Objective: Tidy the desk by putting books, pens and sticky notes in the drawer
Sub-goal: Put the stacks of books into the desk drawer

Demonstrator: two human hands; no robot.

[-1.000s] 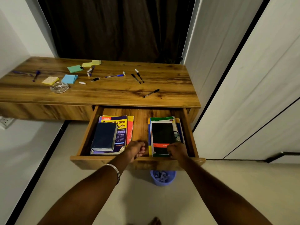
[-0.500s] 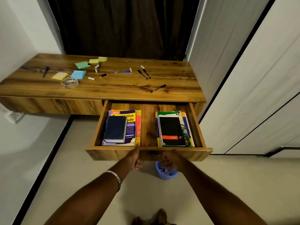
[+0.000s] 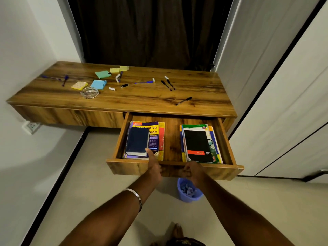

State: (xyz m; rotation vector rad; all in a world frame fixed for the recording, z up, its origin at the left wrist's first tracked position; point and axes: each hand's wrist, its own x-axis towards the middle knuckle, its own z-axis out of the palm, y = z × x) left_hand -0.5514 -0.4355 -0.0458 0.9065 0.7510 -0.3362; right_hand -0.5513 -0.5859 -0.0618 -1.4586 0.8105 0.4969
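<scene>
Wooden drawer [image 3: 174, 170] sits further out than before; left hand [image 3: 154, 167] and right hand [image 3: 192, 172] both clasp its front edge, bare strip between book stacks.

Walls: white [image 3: 26, 41]
Curtain: dark brown [image 3: 147, 31], behind the desk
Floor: pale tiles [image 3: 85, 189]
Socket: white [image 3: 32, 126], low on left wall
Wardrobe doors: white [image 3: 284, 86], right

Glossy wood-grain desk [image 3: 142, 100] and drawer [image 3: 174, 170]; clear glass ashtray [image 3: 89, 92].
</scene>
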